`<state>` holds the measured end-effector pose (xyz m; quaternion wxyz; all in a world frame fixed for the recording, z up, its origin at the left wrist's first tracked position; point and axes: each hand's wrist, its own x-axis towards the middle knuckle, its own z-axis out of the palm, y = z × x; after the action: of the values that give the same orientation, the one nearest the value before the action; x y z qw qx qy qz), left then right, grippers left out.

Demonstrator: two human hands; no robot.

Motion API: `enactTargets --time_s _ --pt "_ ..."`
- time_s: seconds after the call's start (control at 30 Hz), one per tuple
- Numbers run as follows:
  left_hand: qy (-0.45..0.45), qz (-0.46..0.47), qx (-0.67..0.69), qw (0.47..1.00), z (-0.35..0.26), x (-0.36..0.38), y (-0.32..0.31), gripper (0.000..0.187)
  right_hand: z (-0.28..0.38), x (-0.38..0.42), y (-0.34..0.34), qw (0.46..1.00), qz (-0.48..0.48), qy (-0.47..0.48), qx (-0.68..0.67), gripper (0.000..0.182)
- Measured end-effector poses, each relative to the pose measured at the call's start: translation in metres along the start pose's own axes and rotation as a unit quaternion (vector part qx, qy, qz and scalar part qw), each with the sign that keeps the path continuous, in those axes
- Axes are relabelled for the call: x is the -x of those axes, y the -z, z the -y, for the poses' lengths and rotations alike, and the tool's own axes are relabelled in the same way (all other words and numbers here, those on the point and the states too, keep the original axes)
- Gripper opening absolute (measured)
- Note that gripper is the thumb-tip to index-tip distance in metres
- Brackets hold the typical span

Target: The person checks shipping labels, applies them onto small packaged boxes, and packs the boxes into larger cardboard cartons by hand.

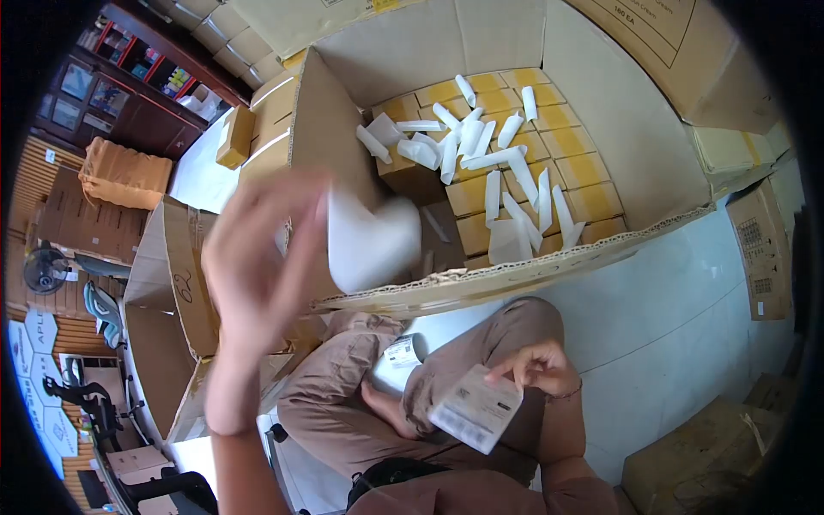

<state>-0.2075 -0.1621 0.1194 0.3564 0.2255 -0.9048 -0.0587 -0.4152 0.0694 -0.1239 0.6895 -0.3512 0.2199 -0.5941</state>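
My left hand is raised over the near left corner of a large open carton, smeared by motion. A white paper slip, also blurred, is at its fingertips and appears pinched there. Lower down, over my lap, my right hand pinches a printed label with a barcode and small text by its upper edge. Inside the large carton, small taped boxes stand in rows. Several curled white paper strips lie scattered on top of them.
An open carton marked 62 stands to my left. A small box sits on stacked boxes beyond it. A curled printed label roll lies on the floor by my foot. More cartons stand at the right.
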Motion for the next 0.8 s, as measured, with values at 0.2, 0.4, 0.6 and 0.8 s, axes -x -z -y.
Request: enactTargets --time_s 0.2,0.4,0.6,0.8 --pt "0.223 0.124 0.391 0.884 0.076 -0.104 -0.13 0.058 -0.034 -0.021 0.011 0.993 0.089 -0.08 -0.011 0.006" --pt "0.063 0.559 -0.41 0.718 0.124 -0.087 -0.208 0.056 -0.04 -0.033 0.018 0.988 0.043 -0.145 0.03 0.014" --pt "0.133 0.496 -0.313 0.799 0.162 -0.042 -0.213 0.074 -0.05 -0.034 0.024 0.986 0.075 -0.147 0.0 0.017" --pt "0.077 0.375 -0.212 0.899 0.18 0.003 -0.246 0.114 -0.051 -0.032 0.025 0.986 0.08 -0.145 -0.01 0.018"
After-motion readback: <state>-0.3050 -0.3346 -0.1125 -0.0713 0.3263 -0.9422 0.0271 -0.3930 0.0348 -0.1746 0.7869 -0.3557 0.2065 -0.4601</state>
